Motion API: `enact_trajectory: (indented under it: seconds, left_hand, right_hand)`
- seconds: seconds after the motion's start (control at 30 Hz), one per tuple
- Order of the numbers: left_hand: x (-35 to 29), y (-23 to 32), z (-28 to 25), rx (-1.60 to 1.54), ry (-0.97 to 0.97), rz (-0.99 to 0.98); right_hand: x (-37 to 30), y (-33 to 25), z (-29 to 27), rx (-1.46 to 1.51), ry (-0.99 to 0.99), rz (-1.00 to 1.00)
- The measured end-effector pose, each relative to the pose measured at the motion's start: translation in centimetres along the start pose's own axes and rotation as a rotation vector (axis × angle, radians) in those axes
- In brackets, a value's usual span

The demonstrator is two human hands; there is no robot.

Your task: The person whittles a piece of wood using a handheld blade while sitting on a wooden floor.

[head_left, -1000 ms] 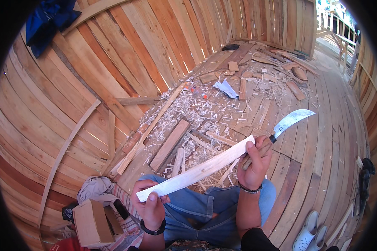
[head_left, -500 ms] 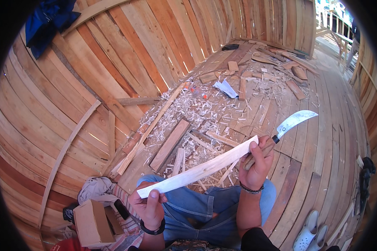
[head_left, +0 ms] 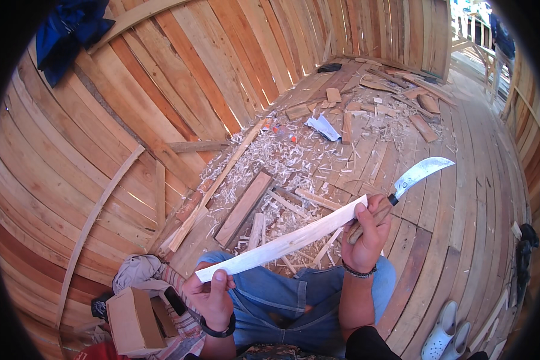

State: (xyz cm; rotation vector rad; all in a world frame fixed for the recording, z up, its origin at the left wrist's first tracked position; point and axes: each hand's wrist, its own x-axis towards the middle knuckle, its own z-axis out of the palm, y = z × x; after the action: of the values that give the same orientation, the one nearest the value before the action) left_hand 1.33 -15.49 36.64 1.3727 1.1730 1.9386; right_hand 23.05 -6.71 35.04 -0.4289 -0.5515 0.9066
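A pale, slightly curved wooden strip (head_left: 282,241) stretches across my lap, its far end raised to the right. My left hand (head_left: 213,300) grips the near left end, thumb on top. My right hand (head_left: 367,237) pinches the other end with the thumb and also holds a curved-blade knife (head_left: 423,173) by its brown wooden handle. The blade points away to the upper right, apart from the strip. Fingers beneath the strip are partly hidden.
Shavings (head_left: 264,153) and offcuts cover the plank floor ahead. A wooden board (head_left: 244,207) lies before my knees. To my left stand a cardboard box (head_left: 132,321) and a phone (head_left: 174,301); pale clogs (head_left: 441,333) sit at right. A person (head_left: 501,45) is beyond the far doorway.
My hands, the strip and the knife have barely shifted, slightly to the left. More of the person beyond the doorway has come into view.
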Motion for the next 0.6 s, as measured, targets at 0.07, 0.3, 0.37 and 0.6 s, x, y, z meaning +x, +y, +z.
enact_trajectory:
  seconds: [0.07, 0.3, 0.37, 0.6]
  left_hand:
    - [0.04, 0.20, 0.13, 0.019, 0.002, 0.004]
    - [-0.19, -0.08, -0.17, 0.091, 0.069, 0.017]
    - [-0.20, -0.09, -0.29, 0.110, 0.094, 0.022]
    - [-0.20, -0.09, -0.19, 0.160, 0.123, 0.062]
  right_hand:
    - [0.06, 0.14, -0.21, -0.007, -0.006, -0.007]
    - [-0.36, 0.36, 0.29, -0.169, -0.008, -0.113]
    - [-0.37, 0.44, 0.51, -0.174, -0.017, -0.115]
    - [-0.13, 0.72, 0.01, -0.194, -0.058, -0.133]
